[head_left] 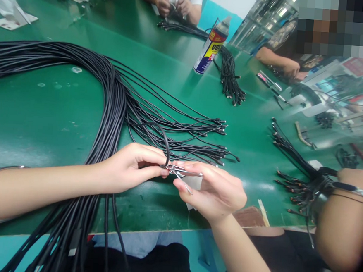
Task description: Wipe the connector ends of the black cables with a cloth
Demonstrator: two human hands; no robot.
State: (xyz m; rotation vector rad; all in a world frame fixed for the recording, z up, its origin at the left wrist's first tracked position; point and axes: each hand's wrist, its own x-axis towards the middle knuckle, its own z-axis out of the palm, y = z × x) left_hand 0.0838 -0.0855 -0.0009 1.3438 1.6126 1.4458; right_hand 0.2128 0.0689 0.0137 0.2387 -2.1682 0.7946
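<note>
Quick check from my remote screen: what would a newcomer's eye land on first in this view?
A big sweep of black cables fans across the green bench, ends pointing right. At the front, the left hand and right hand meet on one cable and a small metal piece. Farther back stands a spray can.

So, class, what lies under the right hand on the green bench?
A pale card or paper sheet shows under the right hand, above the green bench. The hand covers most of it, so its shape cannot be seen.
</note>
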